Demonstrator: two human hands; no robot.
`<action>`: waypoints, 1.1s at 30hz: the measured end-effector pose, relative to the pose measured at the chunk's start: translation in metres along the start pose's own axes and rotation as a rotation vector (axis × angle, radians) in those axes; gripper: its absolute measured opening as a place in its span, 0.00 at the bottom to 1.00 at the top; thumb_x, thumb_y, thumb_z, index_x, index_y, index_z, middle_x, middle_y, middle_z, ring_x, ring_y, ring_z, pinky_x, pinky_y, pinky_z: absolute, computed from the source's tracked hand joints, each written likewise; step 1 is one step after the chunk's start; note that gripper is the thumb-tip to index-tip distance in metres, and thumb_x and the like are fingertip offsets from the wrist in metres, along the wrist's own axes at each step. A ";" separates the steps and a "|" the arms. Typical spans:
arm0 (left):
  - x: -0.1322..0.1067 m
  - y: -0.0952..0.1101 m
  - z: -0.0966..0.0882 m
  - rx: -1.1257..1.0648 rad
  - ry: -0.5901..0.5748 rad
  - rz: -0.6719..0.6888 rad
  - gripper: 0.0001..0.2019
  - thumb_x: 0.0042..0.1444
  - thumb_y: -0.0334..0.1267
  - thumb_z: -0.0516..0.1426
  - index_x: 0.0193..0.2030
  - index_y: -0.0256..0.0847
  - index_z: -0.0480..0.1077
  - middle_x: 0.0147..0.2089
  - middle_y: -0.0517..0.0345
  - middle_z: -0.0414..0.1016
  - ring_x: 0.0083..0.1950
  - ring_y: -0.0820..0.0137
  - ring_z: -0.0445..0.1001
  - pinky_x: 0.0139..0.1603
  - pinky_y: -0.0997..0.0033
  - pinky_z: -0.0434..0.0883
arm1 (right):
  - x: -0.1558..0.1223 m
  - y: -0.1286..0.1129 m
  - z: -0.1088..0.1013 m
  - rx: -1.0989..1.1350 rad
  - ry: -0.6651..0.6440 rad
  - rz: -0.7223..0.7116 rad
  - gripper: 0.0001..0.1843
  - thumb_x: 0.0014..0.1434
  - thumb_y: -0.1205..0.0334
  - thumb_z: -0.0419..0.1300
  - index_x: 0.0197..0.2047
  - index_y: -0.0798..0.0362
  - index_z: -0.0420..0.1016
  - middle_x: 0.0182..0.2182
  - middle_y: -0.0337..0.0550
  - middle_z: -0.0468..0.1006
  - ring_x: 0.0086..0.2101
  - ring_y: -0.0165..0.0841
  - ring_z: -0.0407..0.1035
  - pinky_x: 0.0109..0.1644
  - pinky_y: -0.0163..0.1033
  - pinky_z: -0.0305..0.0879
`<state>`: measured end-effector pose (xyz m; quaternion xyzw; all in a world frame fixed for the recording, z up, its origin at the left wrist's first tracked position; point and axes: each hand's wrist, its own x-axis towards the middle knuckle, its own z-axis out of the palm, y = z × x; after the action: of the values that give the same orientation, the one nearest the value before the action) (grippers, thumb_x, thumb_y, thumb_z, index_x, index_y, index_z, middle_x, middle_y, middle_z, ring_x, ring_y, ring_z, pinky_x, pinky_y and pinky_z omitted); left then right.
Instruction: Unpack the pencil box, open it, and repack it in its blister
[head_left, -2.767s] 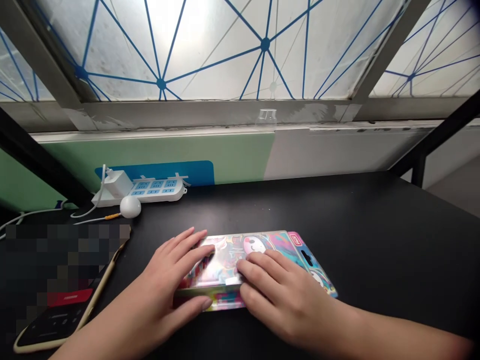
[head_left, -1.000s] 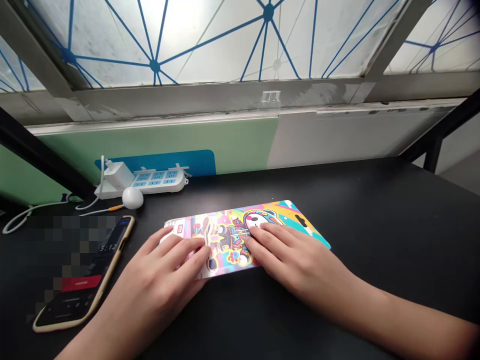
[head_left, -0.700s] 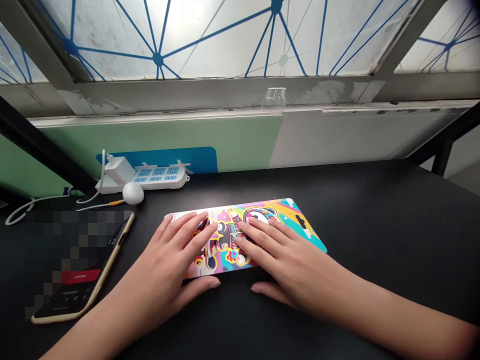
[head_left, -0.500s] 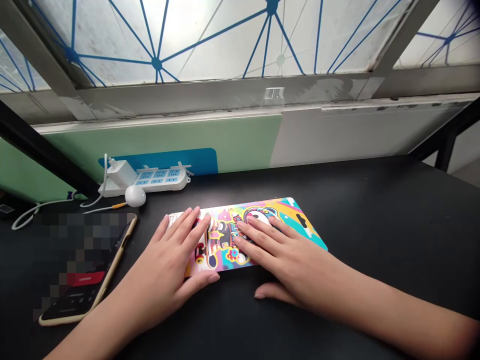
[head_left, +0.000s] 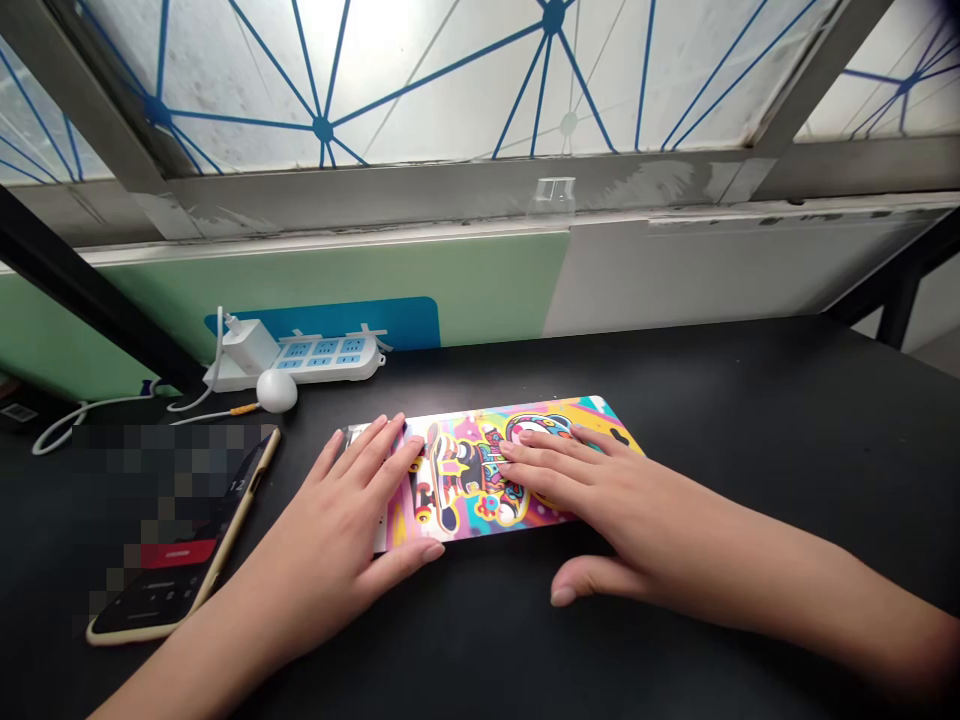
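A flat, oblong, brightly printed package lies on the black table, with a cartoon figure and a skateboard on its face and a dark cut-out shape near its right end. My left hand rests on its left end, fingers stretched and spread, thumb along the near edge. Over the right half lies my right hand, fingers flat on the print and thumb held out over the table. Neither hand is closed round the package. Parts of its print are hidden under the fingers.
Left of my hands lies a phone in a beige case, partly blurred out. Behind it are a white power strip with a plugged-in adapter, a round white object and cables. A green and white wall panel borders the table.
My right hand has slid to the right across the package, and the printed picture sits slightly farther right. My left hand stays nearly in place. The view has shifted a little.
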<state>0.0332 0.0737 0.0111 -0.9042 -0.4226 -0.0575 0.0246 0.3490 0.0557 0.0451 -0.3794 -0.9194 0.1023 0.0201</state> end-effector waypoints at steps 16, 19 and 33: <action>0.000 -0.001 0.000 0.016 -0.008 0.007 0.37 0.68 0.62 0.50 0.77 0.47 0.50 0.79 0.48 0.49 0.77 0.48 0.53 0.72 0.35 0.58 | 0.005 0.008 0.003 -0.079 0.259 -0.040 0.33 0.65 0.38 0.59 0.58 0.58 0.77 0.53 0.59 0.80 0.52 0.52 0.74 0.60 0.60 0.67; 0.000 -0.002 0.001 0.019 -0.008 0.024 0.37 0.68 0.61 0.50 0.77 0.48 0.50 0.79 0.47 0.48 0.77 0.47 0.53 0.71 0.34 0.59 | 0.010 0.007 0.015 -0.095 0.242 -0.057 0.41 0.61 0.35 0.61 0.67 0.56 0.69 0.64 0.61 0.72 0.61 0.57 0.66 0.62 0.65 0.64; 0.001 -0.001 0.000 0.008 -0.017 0.008 0.37 0.68 0.62 0.51 0.77 0.47 0.51 0.80 0.47 0.48 0.77 0.48 0.52 0.72 0.35 0.57 | -0.024 0.034 -0.005 -0.057 0.127 0.013 0.39 0.61 0.35 0.62 0.69 0.46 0.69 0.65 0.46 0.73 0.65 0.51 0.64 0.65 0.54 0.65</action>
<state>0.0330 0.0752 0.0116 -0.9061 -0.4196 -0.0480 0.0250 0.3896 0.0633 0.0439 -0.3915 -0.9163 0.0522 0.0669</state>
